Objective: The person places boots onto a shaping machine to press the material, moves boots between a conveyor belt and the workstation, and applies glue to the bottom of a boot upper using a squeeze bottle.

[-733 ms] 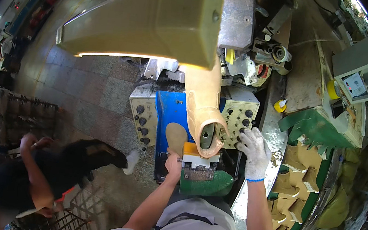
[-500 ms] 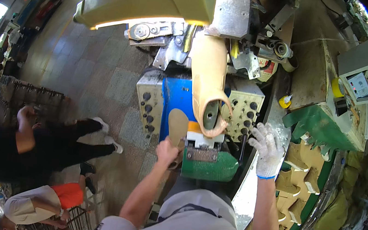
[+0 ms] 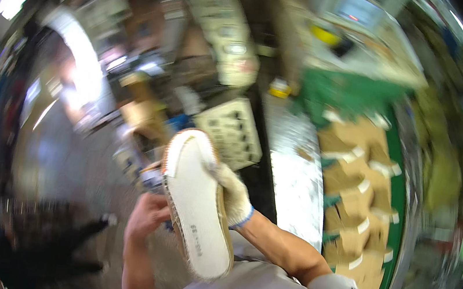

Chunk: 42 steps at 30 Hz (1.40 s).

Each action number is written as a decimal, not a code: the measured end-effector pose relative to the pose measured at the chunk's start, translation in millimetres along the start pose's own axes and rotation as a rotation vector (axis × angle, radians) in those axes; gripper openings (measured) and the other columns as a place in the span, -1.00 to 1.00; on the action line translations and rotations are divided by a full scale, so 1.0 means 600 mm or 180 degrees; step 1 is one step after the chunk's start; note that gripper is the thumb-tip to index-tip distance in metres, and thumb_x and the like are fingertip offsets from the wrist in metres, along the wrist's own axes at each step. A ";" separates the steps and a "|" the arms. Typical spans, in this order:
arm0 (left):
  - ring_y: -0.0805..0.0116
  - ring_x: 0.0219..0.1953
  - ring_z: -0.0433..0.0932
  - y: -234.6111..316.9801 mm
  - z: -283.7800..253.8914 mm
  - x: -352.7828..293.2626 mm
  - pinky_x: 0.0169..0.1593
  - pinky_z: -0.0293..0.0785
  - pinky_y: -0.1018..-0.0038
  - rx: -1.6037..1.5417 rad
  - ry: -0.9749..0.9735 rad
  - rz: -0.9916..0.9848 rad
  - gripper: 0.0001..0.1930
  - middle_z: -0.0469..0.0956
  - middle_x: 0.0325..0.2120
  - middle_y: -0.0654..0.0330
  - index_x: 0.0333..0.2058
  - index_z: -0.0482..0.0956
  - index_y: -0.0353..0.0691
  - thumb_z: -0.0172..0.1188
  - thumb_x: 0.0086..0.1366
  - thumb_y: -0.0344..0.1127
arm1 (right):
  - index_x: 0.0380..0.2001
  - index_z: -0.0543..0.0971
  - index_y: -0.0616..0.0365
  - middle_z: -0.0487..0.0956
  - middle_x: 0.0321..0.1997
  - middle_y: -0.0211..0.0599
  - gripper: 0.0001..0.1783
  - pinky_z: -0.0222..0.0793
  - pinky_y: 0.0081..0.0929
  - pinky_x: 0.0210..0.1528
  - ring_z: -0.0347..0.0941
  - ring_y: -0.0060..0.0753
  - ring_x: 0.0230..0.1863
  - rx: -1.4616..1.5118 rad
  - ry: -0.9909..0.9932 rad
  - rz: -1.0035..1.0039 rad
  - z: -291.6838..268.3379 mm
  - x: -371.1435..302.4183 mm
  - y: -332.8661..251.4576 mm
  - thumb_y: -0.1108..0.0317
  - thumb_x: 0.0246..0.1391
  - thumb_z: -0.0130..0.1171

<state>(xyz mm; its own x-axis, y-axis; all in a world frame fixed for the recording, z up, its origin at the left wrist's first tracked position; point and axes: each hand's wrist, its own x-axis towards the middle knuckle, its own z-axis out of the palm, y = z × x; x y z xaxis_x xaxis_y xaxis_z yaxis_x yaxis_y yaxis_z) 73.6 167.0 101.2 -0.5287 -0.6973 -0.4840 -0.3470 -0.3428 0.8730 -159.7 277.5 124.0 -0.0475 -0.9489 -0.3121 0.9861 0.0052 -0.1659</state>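
A shoe upper [image 3: 192, 198], white insole side facing up with a tan edge, is held up in front of my body. My gloved right hand [image 3: 231, 194] grips it along its right side, some fingers hidden beneath. Just left of the shoe upper is my bare left hand [image 3: 147, 215], its fingers bent toward the shoe's edge. Motion blur and the shoe hide whether those fingers touch or hold anything. Beyond both hands stands the smeared machine [image 3: 144, 115], with a tan piece on it.
A green-edged rack of several tan shoe uppers [image 3: 352, 201] is at the right. Between it and the machine runs a shiny metal surface [image 3: 296, 182]. Farther back are a panel with dark knobs [image 3: 233, 133], a green cloth [image 3: 349, 95] and a small yellow container [image 3: 280, 88].
My view has swung right, blurring the machine. My right hand, earlier spread with nothing in it, now grips a shoe upper. My left hand has left the tan sole-shaped piece's former place beside the machine.
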 end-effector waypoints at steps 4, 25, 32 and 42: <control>0.26 -0.40 0.70 0.042 0.048 0.014 -0.22 0.64 0.36 0.1233 0.1631 0.1276 -0.67 0.73 -0.34 0.01 -0.10 0.72 -0.40 0.20 0.44 -0.21 | 0.01 0.63 0.23 0.72 -0.19 -0.24 -0.53 0.64 -0.39 -0.20 0.69 -0.42 -0.29 -0.0414 0.0792 -0.1023 -0.199 -0.154 -0.173 0.06 0.25 0.31; 0.15 -0.14 0.69 0.026 0.179 0.248 0.00 0.62 0.28 0.2485 0.1736 0.1529 -0.64 0.72 -0.18 -0.08 -0.05 0.69 -0.47 0.33 0.36 -0.24 | 0.07 0.64 0.35 0.71 0.01 -0.11 -0.35 0.54 -0.19 0.05 0.63 -0.18 -0.07 0.0991 0.6479 -0.3005 -1.025 -0.856 -0.041 0.27 -0.06 0.63; 0.22 -0.18 0.72 0.011 -0.052 0.236 -0.05 0.65 0.31 0.2718 0.1832 0.1968 -0.72 0.76 -0.23 -0.02 -0.07 0.73 -0.43 0.27 0.39 -0.32 | 0.19 0.52 0.34 0.66 0.11 -0.13 -0.29 0.55 -0.12 0.20 0.63 -0.13 0.06 0.0301 0.3939 -0.3155 -0.814 -0.847 -0.101 0.24 0.03 0.55; 0.34 0.00 0.63 0.071 -0.095 0.074 0.12 0.52 0.41 0.0904 0.0444 0.0118 -0.38 0.65 0.03 0.06 0.23 0.50 -0.42 0.32 0.13 -0.59 | 0.36 0.38 0.15 0.56 0.24 -0.04 -0.19 0.54 -0.07 0.25 0.57 -0.05 0.18 0.0043 0.0717 -0.1046 -0.322 -0.230 -0.188 0.02 0.14 0.40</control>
<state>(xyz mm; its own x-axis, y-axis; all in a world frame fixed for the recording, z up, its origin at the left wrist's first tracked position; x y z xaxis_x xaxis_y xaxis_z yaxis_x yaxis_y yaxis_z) 79.6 85.4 120.7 -0.4404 -0.7924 -0.4221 -0.5424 -0.1398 0.8284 -295.1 468.8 5.0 -0.3931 -0.8062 -0.4422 0.9145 -0.2928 -0.2793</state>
